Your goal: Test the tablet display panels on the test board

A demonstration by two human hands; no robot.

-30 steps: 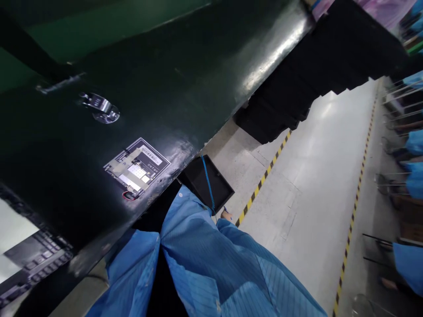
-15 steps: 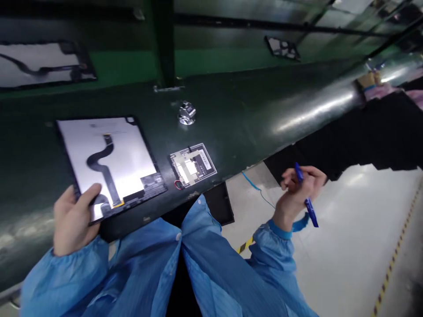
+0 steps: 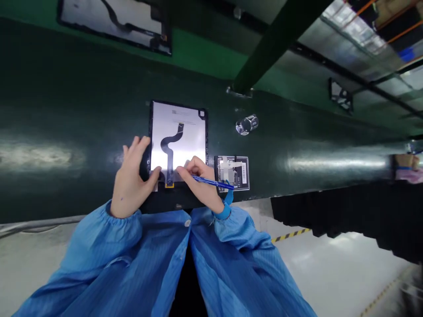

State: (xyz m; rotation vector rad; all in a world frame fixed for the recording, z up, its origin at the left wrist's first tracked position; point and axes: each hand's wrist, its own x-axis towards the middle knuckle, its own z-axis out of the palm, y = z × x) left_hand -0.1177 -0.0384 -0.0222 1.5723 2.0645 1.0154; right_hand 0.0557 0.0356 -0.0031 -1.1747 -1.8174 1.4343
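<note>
A tablet screen panel (image 3: 191,136) with a silvery back lies on the dark green workbench, a black flex cable (image 3: 168,149) curving down it. My left hand (image 3: 132,178) rests at the panel's left edge, fingers spread and thumb over its lower left corner. In my right hand (image 3: 201,180) is a blue pen (image 3: 214,182), gripped between the fingers, with the hand over the panel's lower right part. The pen's tip is hidden by my fingers. Partly behind my right wrist sits a small circuit board (image 3: 243,171) with pale tape and a white label.
A clear, shiny faceted object (image 3: 247,124) stands behind the circuit board. Another panel (image 3: 115,22) lies at the far left, and a smaller one (image 3: 341,96) at the far right. A green post (image 3: 264,53) rises from the bench. Another person's sleeve (image 3: 410,175) shows at the right edge.
The view has swung, bringing the panel in front of me. My right hand has come in from the right with the pen, over the panel. My left hand's fingers have spread from their grip.
</note>
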